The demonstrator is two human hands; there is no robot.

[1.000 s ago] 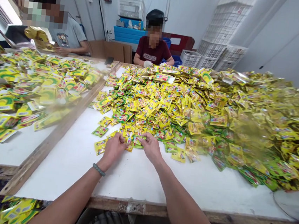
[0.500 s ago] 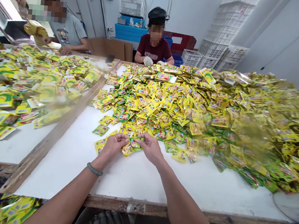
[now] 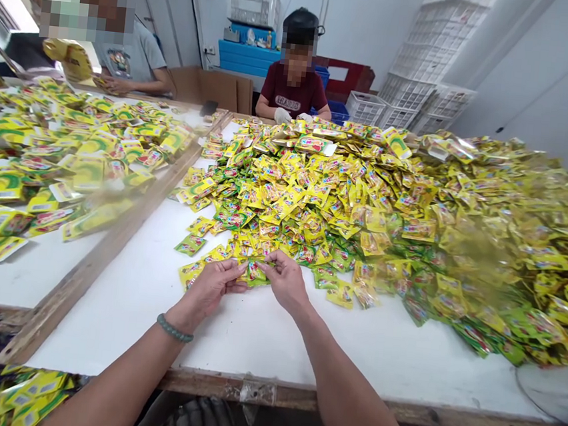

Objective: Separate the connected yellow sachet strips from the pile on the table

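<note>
left hand (image 3: 211, 285) and right hand (image 3: 285, 281) both pinch the sachet stack (image 3: 254, 272) at the pile (image 3: 365, 201) edge; square its edges, grip low over the table (image 3: 252, 334).

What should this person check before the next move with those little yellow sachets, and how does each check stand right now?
1. Grip: left hand and right hand both pinch a bunch of sachets between their fingertips: ok.
2. Number of sachets in the bunch: they overlap: cannot tell.
3. Room to work: bare white table shows between the hands and the near edge: ok.
4. Heap lies just behind the hands, with loose sachets at its foot; whether it would slide: cannot tell.
5. Co-worker's gloved hands are at the far end, well apart: ok.
</note>
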